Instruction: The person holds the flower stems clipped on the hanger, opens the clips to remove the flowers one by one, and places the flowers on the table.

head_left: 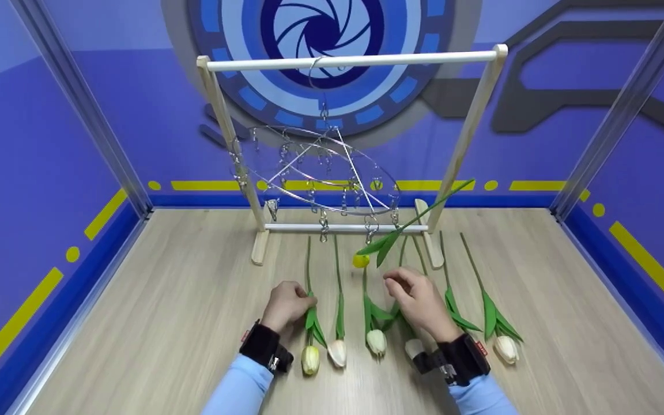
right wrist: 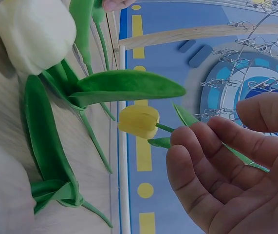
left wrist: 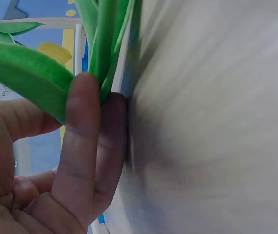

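- Left hand [head_left: 286, 305] sits on the wooden floor [head_left: 153, 323], fingers curled and pinched on the stem and leaves of the leftmost tulip [head_left: 310, 323]. Left wrist view confirms it: fingertips [left wrist: 83, 122] pressed against green leaf right at floor level.
- Right hand [head_left: 418, 300] hovers just above the row, fingers loosely bent and slightly apart, holding nothing as far as I can see.
- Yellow tulip [head_left: 361, 260] hangs head-down, stem running up to a clip on the round wire clip hanger [head_left: 314, 173]. The bloom sits just beyond the right fingertips [right wrist: 187, 141], apart from them.
- Hanger is hooked on the top bar of the wooden rack [head_left: 355, 59]; most clips look free.
- Remaining white tulips [head_left: 377, 341] lie parallel on the floor, heads toward the person.
- My read: step in hand is lifting the leftmost flower.
- To do it well: grip the stem itself, not just the leaf, so it doesn't slip or bend.
- Lift straight up, clear of the neighbouring stem just beside it.
- Use the right hand to steady the hanger ring; it looks tilted and will likely swing.
- Choose a clip opposite the hung flower, for balance.
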Demonstrator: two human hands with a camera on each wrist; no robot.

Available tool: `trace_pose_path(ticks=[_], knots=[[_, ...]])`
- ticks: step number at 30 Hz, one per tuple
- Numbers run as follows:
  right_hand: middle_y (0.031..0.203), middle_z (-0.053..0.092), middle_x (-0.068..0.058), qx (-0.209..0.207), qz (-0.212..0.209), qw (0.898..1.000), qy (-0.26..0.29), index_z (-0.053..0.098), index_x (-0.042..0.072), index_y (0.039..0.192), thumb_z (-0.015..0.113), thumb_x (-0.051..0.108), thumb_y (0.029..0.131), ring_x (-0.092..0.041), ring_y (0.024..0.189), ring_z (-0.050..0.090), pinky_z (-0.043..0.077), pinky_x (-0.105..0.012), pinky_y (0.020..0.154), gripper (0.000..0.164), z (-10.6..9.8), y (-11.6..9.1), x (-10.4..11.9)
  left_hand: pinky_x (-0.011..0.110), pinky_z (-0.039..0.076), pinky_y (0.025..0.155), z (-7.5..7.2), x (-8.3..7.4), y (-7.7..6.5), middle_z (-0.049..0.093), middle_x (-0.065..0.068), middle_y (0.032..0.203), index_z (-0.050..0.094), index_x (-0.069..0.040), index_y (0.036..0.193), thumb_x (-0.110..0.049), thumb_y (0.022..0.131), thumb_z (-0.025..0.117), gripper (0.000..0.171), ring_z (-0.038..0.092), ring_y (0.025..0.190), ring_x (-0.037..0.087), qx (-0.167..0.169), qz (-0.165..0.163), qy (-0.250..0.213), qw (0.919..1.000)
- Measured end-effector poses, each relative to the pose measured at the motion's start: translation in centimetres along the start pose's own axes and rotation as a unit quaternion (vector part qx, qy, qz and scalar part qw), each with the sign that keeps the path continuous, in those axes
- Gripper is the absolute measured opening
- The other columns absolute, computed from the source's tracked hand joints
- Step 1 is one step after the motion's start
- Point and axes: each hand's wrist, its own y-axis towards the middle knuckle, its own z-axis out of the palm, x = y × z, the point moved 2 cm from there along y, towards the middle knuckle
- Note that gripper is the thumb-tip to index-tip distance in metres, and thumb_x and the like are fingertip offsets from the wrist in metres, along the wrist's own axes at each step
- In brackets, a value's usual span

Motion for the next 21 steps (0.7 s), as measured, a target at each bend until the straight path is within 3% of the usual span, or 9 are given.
trace_pose_path(ticks=[5,12,21], knots=[[0.091,0.069,-0.002,0.0,0.004,1.0,0.001,0.074,0.005,0.106,0.063,0.002,0.101,-0.013,0.08,0.064,0.054,-0.027,0.071,0.013,0.02,-0.06,0.03,0.024,0.043,0.052,-0.07,-0.13,-0.32,0.057,0.002,0.069,0.059,-0.007,0.072,-0.015,0.088,0.075,0.024,0.055,0.057,0.014,-0.001,0.015,0.015,0.9998],[0.091,0.07,-0.003,0.001,0.0,1.0,-0.003,0.074,0.004,0.107,0.063,0.003,0.101,-0.013,0.079,0.064,0.054,-0.027,0.071,0.013,0.01,-0.03,-0.01,0.028,0.053,0.045,-0.13,-0.09,-0.38,0.063,0.007,0.066,0.056,-0.008,0.071,-0.014,0.089,0.073,0.025,0.067,0.048,0.019,0.009,-0.003,-0.011,0.9999],[0.092,0.071,-0.008,0.006,0.006,1.0,-0.004,0.074,0.004,0.109,0.061,0.005,0.103,-0.012,0.079,0.064,0.053,-0.026,0.07,0.014,-0.23,-0.13,0.12,0.025,0.044,0.051,-0.75,-0.62,-0.91,0.058,0.003,0.068,0.058,-0.008,0.072,-0.018,0.091,0.075,0.027,0.056,0.054,0.015,-0.017,0.024,0.037,0.9989]])
